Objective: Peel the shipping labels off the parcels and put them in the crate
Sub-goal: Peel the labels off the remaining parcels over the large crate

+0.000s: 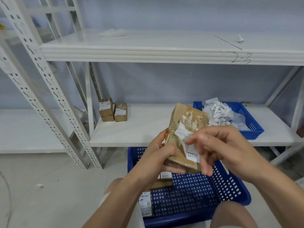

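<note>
at six o'clock in the view, a blue perforated crate (230,186) sits on the floor between the person's knees, with a few labelled brown parcels (145,204) lying along its left side. just above it, the left hand (158,155) grips a brown cardboard parcel (187,117) at its lower end, thumb across the front and fingers curled underneath, holding it tilted in the air. the right hand (230,150), at four o'clock of that parcel, has thumb and forefinger closed narrowly on a white shipping label (181,132) that is half lifted off the parcel's face; its other fingers hang loosely curled and are blurred. farther off, on the white shelf (139,129), a second blue crate (251,134) at two o'clock holds a heap of peeled labels (218,112), and three small brown boxes (113,111) with labels stand at ten o'clock.
</note>
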